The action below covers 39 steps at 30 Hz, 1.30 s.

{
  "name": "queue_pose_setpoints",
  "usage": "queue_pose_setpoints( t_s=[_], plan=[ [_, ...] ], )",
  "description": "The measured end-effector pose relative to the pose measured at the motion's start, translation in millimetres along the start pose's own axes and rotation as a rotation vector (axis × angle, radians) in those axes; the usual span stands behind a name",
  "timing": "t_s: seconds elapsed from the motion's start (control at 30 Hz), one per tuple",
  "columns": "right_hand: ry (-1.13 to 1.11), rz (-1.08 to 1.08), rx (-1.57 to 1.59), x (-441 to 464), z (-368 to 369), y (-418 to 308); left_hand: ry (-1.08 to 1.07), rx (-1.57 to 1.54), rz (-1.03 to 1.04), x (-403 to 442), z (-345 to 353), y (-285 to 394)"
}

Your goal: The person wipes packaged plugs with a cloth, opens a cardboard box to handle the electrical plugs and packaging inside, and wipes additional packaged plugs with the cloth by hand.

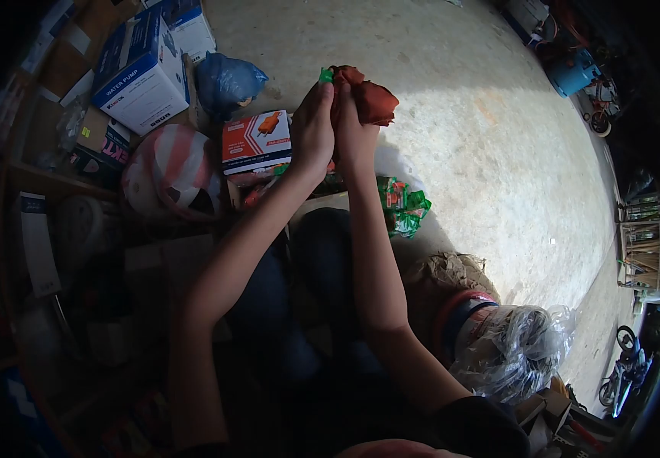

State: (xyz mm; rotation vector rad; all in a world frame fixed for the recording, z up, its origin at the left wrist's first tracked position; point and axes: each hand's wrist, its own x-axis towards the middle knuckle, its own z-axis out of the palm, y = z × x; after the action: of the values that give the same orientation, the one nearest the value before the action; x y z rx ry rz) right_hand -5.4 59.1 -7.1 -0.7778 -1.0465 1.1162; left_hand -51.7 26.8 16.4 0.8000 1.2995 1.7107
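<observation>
Both my hands are raised close together in front of me, fingers closed. My right hand (355, 136) grips a crumpled reddish-brown piece (376, 104), thin like cloth or plastic, which bulges out to the right. My left hand (315, 126) presses against it from the left, and a small bright green scrap (326, 75) sticks out at its fingertips. Whether the green scrap belongs to the reddish-brown piece I cannot tell. Below my hands lie several green-and-red plastic packs (400, 200), partly hidden by my right forearm. An orange-and-white box (256, 140) stands left of my left wrist.
On the left are a water pump box (141, 72), a blue plastic bag (228, 82) and a red-and-white striped bundle (170, 172). Clear plastic wrapping (509, 351) sits at lower right. Concrete floor (490, 175) stretches ahead, with a blue gas cylinder (572, 72) and a motorbike (624, 370) beyond.
</observation>
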Motion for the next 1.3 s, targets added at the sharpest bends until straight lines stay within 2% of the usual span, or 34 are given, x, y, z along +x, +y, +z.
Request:
queue_pose_setpoints(
  t_s=[0.03, 0.1, 0.17, 0.23, 0.3, 0.37, 0.43, 0.47, 0.57, 0.63, 0.7, 0.77, 0.83, 0.9, 1.03, 1.13, 1.23, 1.27, 1.3],
  plan=[
    [-0.066, -0.076, -0.042, -6.5, 6.6, -7.1, -0.001, -0.003, 0.000, 6.1, -3.4, 1.1],
    [-0.147, -0.166, -0.247, -17.0, 15.3, -20.1, 0.047, -0.279, -0.080, 17.5, -14.6, 4.3],
    [-0.167, -0.312, -0.304, -20.2, 22.0, -22.1, 0.052, -0.236, -0.134, 24.5, -21.4, 18.2],
    [-0.187, -0.314, -0.359, -19.7, 21.6, -20.9, -0.002, -0.369, -0.173, 23.2, -21.5, 20.0],
    [-0.055, -0.278, -0.352, -15.1, 20.0, -19.6, -0.100, -0.452, -0.204, 12.5, -13.2, 16.5],
    [0.018, -0.162, -0.100, -7.6, 12.9, -18.0, -0.167, -0.251, -0.125, 2.3, -7.4, 16.1],
    [0.095, 0.050, -0.053, -0.8, -2.1, -15.7, -0.273, -0.169, -0.129, -3.9, -7.8, 8.9],
    [0.140, 0.124, -0.012, 4.7, -11.0, -9.4, -0.245, -0.060, -0.126, -5.3, -7.0, 4.2],
    [0.219, 0.273, 0.230, 15.4, -28.7, -2.9, -0.406, -0.049, -0.207, -17.4, -5.3, 9.5],
    [0.210, 0.205, 0.166, 12.6, -25.0, -2.7, -0.401, -0.046, -0.145, -13.8, -2.6, 7.4],
    [0.112, 0.045, 0.075, 6.7, -14.8, -3.3, -0.294, 0.029, 0.114, -1.9, -1.8, 4.6],
    [0.038, 0.047, 0.042, -1.2, -6.9, -13.2, -0.187, 0.004, 0.193, 3.4, 0.1, 13.9],
    [-0.053, -0.023, 0.004, -4.9, -1.2, -12.5, -0.163, -0.095, 0.230, 11.4, -1.3, 15.2],
    [-0.117, -0.150, -0.038, -6.7, 5.7, -3.9, -0.003, -0.076, 0.201, 12.7, 0.7, 16.1],
    [-0.095, -0.276, -0.309, -11.9, 9.1, -5.4, 0.064, -0.195, 0.148, 23.7, -7.7, 3.9],
    [-0.066, -0.207, -0.298, -5.2, 3.4, -4.9, -0.041, 0.041, -0.046, 10.0, -7.3, 4.9],
    [-0.004, -0.122, -0.207, 8.9, -16.3, -5.0, -0.208, 0.402, 0.117, -1.4, -5.4, -8.5],
    [0.030, -0.035, -0.094, 12.6, -23.2, -3.4, -0.252, 0.439, 0.228, -8.4, -3.0, -7.2],
    [0.063, 0.052, 0.020, 16.0, -30.2, -1.5, -0.274, 0.438, 0.196, -13.8, -1.3, -5.4]
  ],
)
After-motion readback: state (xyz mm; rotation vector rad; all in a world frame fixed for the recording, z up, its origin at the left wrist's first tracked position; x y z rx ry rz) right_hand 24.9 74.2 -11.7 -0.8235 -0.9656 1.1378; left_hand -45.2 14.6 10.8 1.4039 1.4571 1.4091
